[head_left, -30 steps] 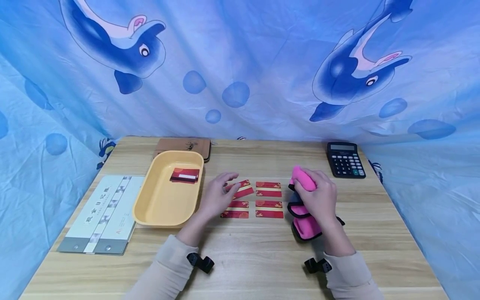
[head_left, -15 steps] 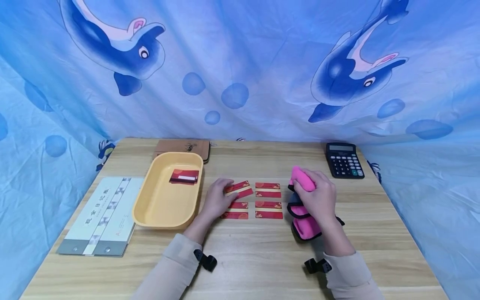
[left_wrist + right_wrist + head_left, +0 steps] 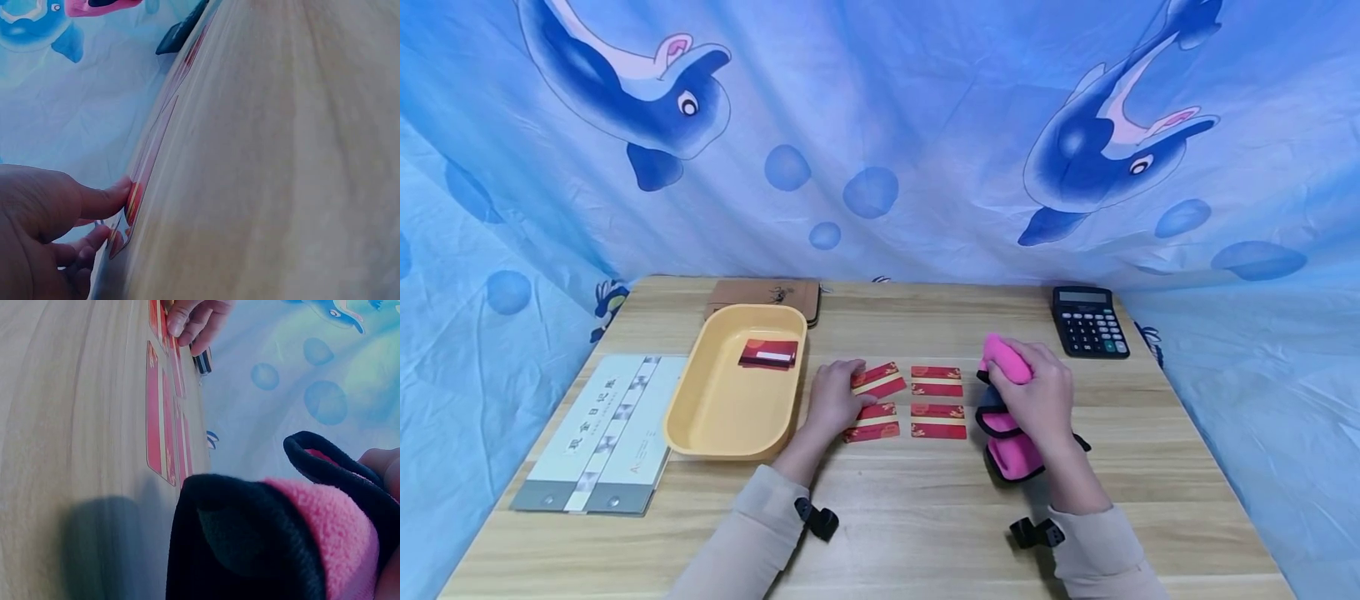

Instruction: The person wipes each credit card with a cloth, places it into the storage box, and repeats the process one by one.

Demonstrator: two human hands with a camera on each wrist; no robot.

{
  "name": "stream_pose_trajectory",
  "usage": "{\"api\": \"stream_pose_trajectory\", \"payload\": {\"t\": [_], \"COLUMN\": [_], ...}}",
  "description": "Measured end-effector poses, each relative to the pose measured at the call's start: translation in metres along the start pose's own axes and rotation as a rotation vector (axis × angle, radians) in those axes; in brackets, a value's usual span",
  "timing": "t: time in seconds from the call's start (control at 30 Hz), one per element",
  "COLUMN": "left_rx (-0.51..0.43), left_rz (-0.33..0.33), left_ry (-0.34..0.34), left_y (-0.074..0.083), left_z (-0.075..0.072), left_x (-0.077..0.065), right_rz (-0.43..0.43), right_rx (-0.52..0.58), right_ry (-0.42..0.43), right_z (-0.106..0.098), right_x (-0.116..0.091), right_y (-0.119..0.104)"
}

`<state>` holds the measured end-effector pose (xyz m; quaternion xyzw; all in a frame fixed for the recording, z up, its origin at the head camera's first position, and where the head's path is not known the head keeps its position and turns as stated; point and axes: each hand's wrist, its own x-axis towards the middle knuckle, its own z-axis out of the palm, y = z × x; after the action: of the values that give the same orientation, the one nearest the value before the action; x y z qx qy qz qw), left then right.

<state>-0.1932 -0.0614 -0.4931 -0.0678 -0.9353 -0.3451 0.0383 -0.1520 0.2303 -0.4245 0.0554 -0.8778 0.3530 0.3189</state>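
Two by two, several red cards with gold bands lie on the table. My left hand [image 3: 831, 404] has its thumb and a finger at the left end of the upper left card [image 3: 883, 379], which lies askew. Its thumb also touches or nearly touches the lower left card [image 3: 874, 432], slightly tilted. The upper right card [image 3: 936, 381] and lower right card [image 3: 938, 421] lie straight. My right hand [image 3: 1045, 392] grips a folded pink fleece article with black edging [image 3: 1015, 457], its kind unclear. In the right wrist view this pink article [image 3: 337, 531] bulges in front, partly hiding the fingers.
A yellow tray [image 3: 677, 425] holding red cards [image 3: 769, 352] stands left of the hand. Beyond it lies a brown notebook [image 3: 760, 290]; a grey-white folder [image 3: 602, 433] is at the far left. A black calculator [image 3: 1090, 321] sits at back right. A blue dolphin curtain [image 3: 925, 125] surrounds the table.
My left hand has come down onto the left ends of the left cards. The lower left card has turned slightly. The right hand keeps its grip on the pink article.
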Motion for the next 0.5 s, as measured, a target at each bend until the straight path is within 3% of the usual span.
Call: {"api": "stream_pose_trajectory", "payload": {"t": [0.17,0.4,0.5], "left_rx": [-0.013,-0.240,-0.327], "left_rz": [-0.031,0.000,-0.008], "left_ry": [0.035,0.009,0.041], "left_y": [0.0016,0.0024,0.0019], "left_z": [0.0014,0.0032,0.0042], "left_x": [-0.0010,-0.0013,0.0003], "right_rz": [0.001,0.004,-0.003], "right_rx": [-0.001,-0.001,0.004], "right_ry": [-0.009,-0.005,-0.004], "right_z": [0.0012,0.0010,0.0006], "right_x": [-0.0013,-0.0010,0.0003], "right_y": [-0.0003,-0.0020,-0.0031]}}
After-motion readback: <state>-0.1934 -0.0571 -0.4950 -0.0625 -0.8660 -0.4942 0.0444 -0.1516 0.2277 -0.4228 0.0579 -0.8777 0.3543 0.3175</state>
